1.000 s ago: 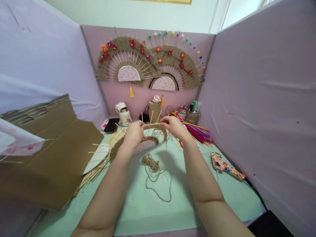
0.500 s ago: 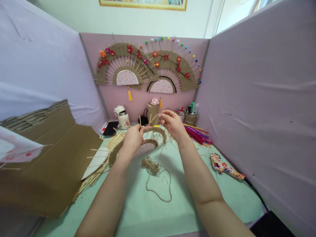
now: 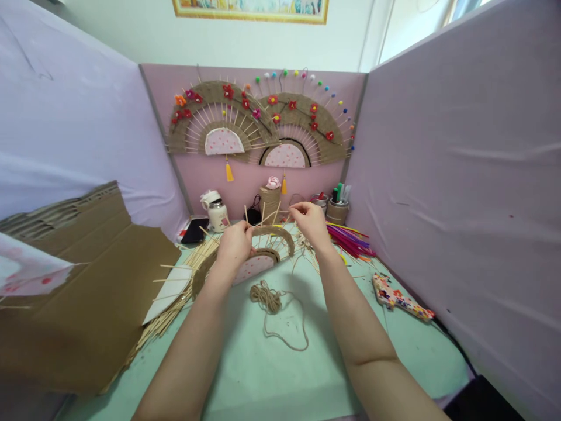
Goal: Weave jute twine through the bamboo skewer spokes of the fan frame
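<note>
A half-made fan [image 3: 263,257] stands on the green table [image 3: 272,374], with a pink dotted half-circle, thin wooden sticks and a band of woven jute twine. My left hand [image 3: 234,245] is closed on the fan's left side and holds it up. My right hand [image 3: 310,221] is above the fan's right side, its fingers pinched on a strand of twine near the stick tips. A loose coil of jute twine [image 3: 267,296] lies on the table just in front of the fan.
Two finished fans [image 3: 258,126] hang on the pink back wall. Cardboard sheets [image 3: 83,292] and a bundle of sticks [image 3: 175,304] lie at left. Coloured sticks [image 3: 348,240], pen cups [image 3: 337,207], a jar [image 3: 215,211], a phone [image 3: 195,230] and a patterned glue gun [image 3: 401,298] surround the work.
My right hand lifted from the fan's top edge, pulling twine up, then settled slightly lower and right. The left hand stayed on the fan. The camera tilted upward a little.
</note>
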### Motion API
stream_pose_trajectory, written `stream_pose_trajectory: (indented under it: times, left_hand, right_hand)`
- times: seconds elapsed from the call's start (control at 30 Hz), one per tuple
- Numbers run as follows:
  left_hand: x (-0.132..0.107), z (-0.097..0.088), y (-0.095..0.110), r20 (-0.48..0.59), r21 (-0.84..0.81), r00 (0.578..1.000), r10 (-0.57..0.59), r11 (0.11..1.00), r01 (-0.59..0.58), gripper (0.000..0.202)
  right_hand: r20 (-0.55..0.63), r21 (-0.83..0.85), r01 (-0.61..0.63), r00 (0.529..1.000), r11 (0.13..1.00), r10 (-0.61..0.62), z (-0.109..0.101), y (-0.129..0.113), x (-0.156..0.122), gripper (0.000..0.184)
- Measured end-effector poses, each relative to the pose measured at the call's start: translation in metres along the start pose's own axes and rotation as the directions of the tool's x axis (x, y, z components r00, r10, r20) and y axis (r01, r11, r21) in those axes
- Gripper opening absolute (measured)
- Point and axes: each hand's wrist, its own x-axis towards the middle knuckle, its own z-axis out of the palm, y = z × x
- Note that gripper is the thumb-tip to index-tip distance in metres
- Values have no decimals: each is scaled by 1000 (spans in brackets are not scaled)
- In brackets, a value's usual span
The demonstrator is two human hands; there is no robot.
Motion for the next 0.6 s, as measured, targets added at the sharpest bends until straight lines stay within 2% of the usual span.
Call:
stream_pose_trajectory:
  times: [0.07, 0.1, 0.23, 0.33, 0.4, 0.5, 0.6]
  left_hand:
    - [2, 0, 1, 7, -5, 1000, -8, 1000, 8, 23]
    - [3, 0, 1, 7, -7, 1000, -8, 1000, 8, 24]
    - [3, 2, 1, -1, -15, 1000, 4, 1000, -4, 24]
    - [1, 5, 1, -79, -28, 996, 49, 998, -52, 29]
    - [0, 8, 3, -209, -26, 972, 105, 993, -113, 39]
    - [-4, 12, 6, -387, 10, 900, 199, 977, -212, 52]
    - [-7, 18, 9, -440, 23, 853, 283, 952, -304, 51]
  right_hand:
    - [57, -264, 64, 997, 962, -51, -7, 4, 1, 17]
    - [106, -343, 79, 993, 936, -46, -10, 7, 1, 18]
    - [222, -476, 85, 975, 875, 26, -12, 17, 3, 20]
    - [292, -519, 101, 954, 849, 65, -9, 21, 3, 20]
    - [332, -539, 114, 939, 835, 86, -7, 22, 3, 19]
    - [380, -563, 129, 918, 816, 117, -5, 22, 2, 20]
    - [410, -565, 142, 903, 813, 127, -4, 23, 2, 20]
